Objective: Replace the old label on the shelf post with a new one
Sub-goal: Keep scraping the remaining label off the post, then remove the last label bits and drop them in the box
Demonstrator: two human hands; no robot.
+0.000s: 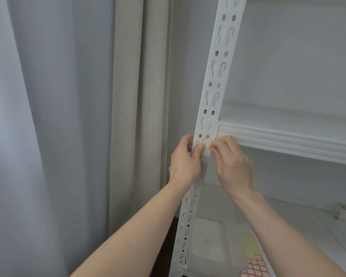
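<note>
Both hands' fingers (198, 149) pinch red-edged label (205, 143) on shelf post (214, 80); writing unreadable.

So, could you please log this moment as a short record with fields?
Setting: white slotted shelf post beside a beige curtain
Label: small white label with red edging on the post, just below the shelf beam
Left hand: thumb pressing at the label
Right hand: fingertips pinching the label's right edge
Below: translucent bin; sheet of red-bordered labels
</note>
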